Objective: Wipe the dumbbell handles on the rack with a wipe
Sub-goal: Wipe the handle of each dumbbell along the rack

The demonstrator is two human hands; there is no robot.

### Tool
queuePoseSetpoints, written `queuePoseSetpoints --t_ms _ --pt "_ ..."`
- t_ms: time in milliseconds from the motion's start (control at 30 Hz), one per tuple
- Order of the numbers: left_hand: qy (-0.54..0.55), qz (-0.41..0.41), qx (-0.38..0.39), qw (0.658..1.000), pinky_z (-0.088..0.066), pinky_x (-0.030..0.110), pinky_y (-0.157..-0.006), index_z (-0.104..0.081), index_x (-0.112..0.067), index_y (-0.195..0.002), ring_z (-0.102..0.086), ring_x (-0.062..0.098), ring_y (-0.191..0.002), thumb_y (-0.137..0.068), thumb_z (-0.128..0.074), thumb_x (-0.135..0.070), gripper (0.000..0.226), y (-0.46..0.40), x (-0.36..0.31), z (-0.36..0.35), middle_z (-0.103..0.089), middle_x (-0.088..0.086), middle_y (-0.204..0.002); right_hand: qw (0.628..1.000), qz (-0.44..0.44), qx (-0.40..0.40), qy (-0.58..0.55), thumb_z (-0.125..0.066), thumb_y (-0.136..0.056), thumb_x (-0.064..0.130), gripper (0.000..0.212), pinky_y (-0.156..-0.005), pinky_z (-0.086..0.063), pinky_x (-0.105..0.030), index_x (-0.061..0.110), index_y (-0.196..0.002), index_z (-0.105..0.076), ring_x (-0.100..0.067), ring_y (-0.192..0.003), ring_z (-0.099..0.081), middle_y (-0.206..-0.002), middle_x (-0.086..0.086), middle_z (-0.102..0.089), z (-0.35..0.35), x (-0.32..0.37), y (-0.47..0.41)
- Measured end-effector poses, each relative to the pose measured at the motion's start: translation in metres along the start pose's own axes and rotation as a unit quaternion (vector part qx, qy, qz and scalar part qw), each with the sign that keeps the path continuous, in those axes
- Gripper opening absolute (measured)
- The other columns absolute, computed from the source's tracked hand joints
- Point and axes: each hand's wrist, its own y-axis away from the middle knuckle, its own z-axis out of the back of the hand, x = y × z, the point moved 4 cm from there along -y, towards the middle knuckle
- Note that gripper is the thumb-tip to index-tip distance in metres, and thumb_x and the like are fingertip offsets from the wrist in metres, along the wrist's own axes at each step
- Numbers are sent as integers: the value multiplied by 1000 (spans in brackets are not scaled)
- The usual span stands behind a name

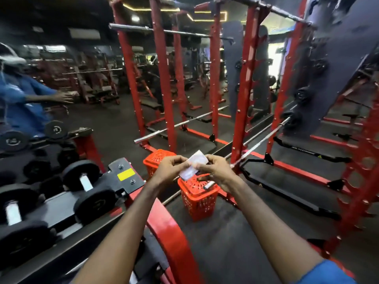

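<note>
Both my hands are raised in front of me over an orange basket. My left hand and my right hand pinch a small white wipe packet between their fingertips. To my left runs the dumbbell rack, black and red, with black dumbbells lying on it. The nearest dumbbell shows a silver handle; another silver handle is further left. Neither hand touches the rack.
The orange plastic basket stands on the floor below my hands, a barbell end beside it. A mirror behind the rack reflects the gym and me in blue. Red power racks and barbells stand ahead and to the right.
</note>
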Motion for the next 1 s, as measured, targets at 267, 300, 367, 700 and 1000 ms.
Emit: queuePoseSetpoints --t_ms 267,300,367,700,1000 --pt "17 98 -166 981 -48 19 -62 -76 1 -109 -60 -6 -61 -97 -74 -1 13 -108 63 8 -73 -14 -70 994 13 101 35 -76 -89 1 10 -54 -52 -29 7 -94 -71 -25 -69 -64 -84 -14 -70 31 -27 -173" --pt "26 110 -181 977 -53 21 -63 -74 1 -112 -64 -3 -64 -97 -74 0 15 -118 67 12 -75 -11 -75 991 20 126 36 -78 -88 1 12 -57 -51 -29 12 -92 -72 -24 -71 -63 -83 -11 -71 30 -25 -193" --pt "40 114 -226 967 -58 20 -67 -72 2 -115 -68 1 -69 -95 -74 3 20 -136 65 22 -78 -5 -82 985 10 173 15 -79 -87 2 17 -60 -50 -29 14 -98 -73 -20 -74 -64 -87 -6 -71 29 -25 -227" --pt "26 125 -383 915 -59 26 -78 -76 -15 -97 -69 16 -78 -83 -86 -7 19 -145 90 92 -78 8 -90 939 -12 343 -13 -74 -93 6 14 -56 -58 -26 15 -103 -70 -9 -71 -68 -85 6 -73 -51 -50 -335" --pt "-3 156 -503 850 -56 20 -70 -77 -9 -89 -72 8 -74 -92 -69 13 23 -107 134 192 -80 -2 -81 871 -46 487 -43 -65 -91 -8 20 -61 -61 -29 5 -103 -75 -22 -75 -72 -91 -8 -78 -202 -68 -384"
